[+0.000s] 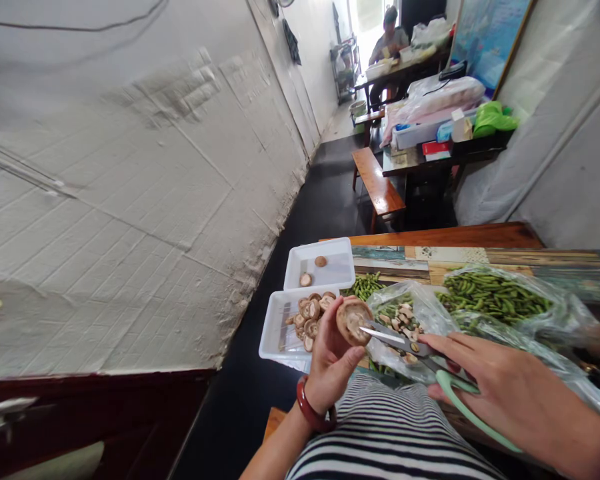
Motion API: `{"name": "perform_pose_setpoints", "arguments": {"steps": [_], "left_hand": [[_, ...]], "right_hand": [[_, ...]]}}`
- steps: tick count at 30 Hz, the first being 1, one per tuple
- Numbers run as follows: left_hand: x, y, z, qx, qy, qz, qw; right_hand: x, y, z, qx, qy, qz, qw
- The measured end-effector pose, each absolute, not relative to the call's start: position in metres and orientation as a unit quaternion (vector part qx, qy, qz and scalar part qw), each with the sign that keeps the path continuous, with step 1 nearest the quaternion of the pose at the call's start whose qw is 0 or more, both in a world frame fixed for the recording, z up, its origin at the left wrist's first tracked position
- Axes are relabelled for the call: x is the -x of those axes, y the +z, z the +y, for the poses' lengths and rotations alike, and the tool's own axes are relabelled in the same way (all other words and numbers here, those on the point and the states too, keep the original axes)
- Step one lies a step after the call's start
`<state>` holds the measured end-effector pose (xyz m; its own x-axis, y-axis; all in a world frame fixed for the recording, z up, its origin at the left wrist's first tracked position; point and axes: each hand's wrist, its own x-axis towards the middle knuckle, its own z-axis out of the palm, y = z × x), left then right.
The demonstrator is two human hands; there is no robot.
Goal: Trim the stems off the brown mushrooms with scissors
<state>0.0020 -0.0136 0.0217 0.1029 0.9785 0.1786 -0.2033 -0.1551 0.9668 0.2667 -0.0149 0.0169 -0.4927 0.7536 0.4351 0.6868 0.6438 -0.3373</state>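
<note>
My left hand [331, 360] grips a brown mushroom [355, 321], its pale underside turned toward the scissors. In my right hand [510, 380] are scissors [397, 341] with light green handles, their blade tips at the middle of the mushroom's underside. Just beyond my left hand, a white tray [273, 333] holds several mushrooms. Behind it, a second white tray [307, 252] has two mushrooms in it. Under the scissors lies a clear plastic bag [433, 313] with cut mushroom stems [405, 319] and some green pods.
Green pods [497, 293] fill a plastic bag at the right of the patterned table [395, 267]. A wooden bench [377, 180] and a loaded second table [400, 160] stand beyond. Far back, a person [389, 43] sits at another table. A white wall [130, 200] runs along the left.
</note>
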Motion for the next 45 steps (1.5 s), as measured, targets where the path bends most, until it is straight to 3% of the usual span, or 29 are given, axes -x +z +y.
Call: {"name": "perform_pose_setpoints", "arguments": {"steps": [9,21,35,39,45], "left_hand": [[-0.002,0.021,-0.014,-0.553,0.55,0.392,0.488],[0.002,0.017,-0.015,-0.625,0.514,0.392,0.437],[-0.005,0.022,-0.012,-0.553,0.534,0.385,0.51],[-0.009,0.023,-0.011,-0.52,0.543,0.395,0.528],[-0.011,0.024,-0.01,-0.519,0.548,0.391,0.527]], "right_hand": [[-0.261,0.033,-0.012,0.408,0.04,-0.867,0.282],[-0.261,0.024,-0.01,0.418,0.142,-0.869,0.222],[-0.266,-0.001,-0.002,0.374,-0.001,-0.867,0.329],[-0.269,-0.001,-0.005,0.398,0.04,-0.855,0.331],[-0.273,0.022,-0.007,0.425,0.128,-0.857,0.262]]}}
